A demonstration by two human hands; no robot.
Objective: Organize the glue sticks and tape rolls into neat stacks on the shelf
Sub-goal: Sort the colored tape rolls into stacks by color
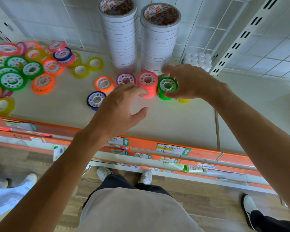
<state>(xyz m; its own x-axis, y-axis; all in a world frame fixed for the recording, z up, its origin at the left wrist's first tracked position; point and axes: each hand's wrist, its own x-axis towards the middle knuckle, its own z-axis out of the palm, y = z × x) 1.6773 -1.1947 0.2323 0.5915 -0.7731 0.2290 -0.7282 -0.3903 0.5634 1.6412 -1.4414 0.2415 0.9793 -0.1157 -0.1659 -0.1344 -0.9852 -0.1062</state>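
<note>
Gripping glossy green tape stack [167, 88], right hand [191, 82]; left hand [119, 108] spread.

Bright, even light; wide-angle edge distortion

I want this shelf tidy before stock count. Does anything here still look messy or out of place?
Yes. At the left of the shelf, a loose pile of coloured tape rolls lies jumbled, some overlapping and tilted. A blue roll sits alone in front of the neat row. The right hand grips the green stack; the white tape towers look straight.
</note>
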